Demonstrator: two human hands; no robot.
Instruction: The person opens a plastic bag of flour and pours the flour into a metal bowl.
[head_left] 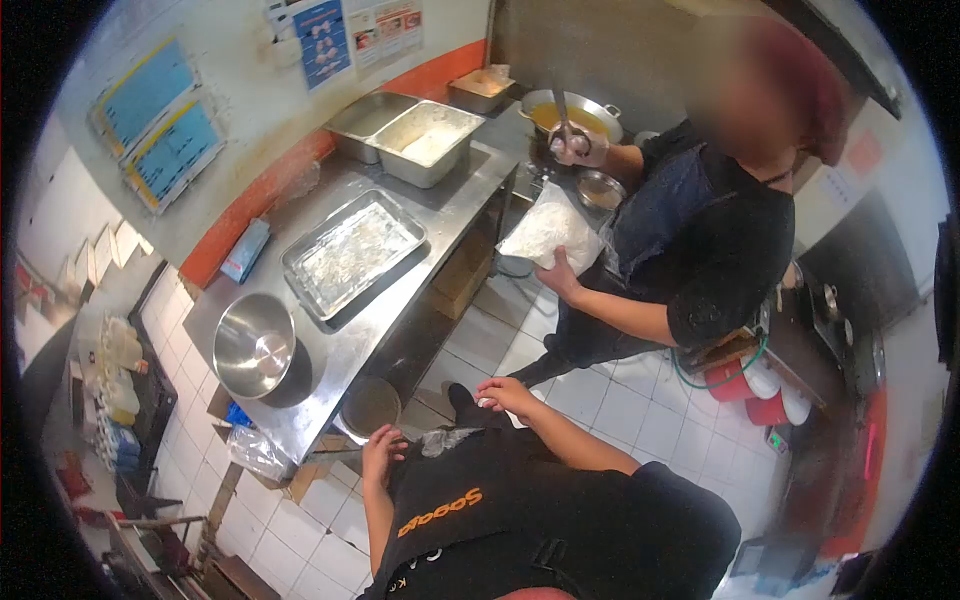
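My left hand (pixel 383 450) is in front of my black apron, near the table's front corner, with fingers apart and nothing in it. My right hand (pixel 507 396) is in front of my body, its fingers curled; a small whitish patch shows at them, too small to make out. Across from me a co-worker holds a clear bag of white powder (pixel 550 228) in one hand and dark-handled scissors or tongs (pixel 566 128) in the other. On the steel table (pixel 400 290) are a flour-dusted tray (pixel 352 252) and a steel bowl (pixel 254 345).
Two deep steel pans (pixel 428 142) stand at the table's far end, one holding white powder. Beyond is a wok of yellow oil (pixel 590 120). A blue packet (pixel 246 250) lies by the wall. Under the table's edge stands a round container (pixel 370 408). Red-and-white tubs (pixel 750 390) are at right.
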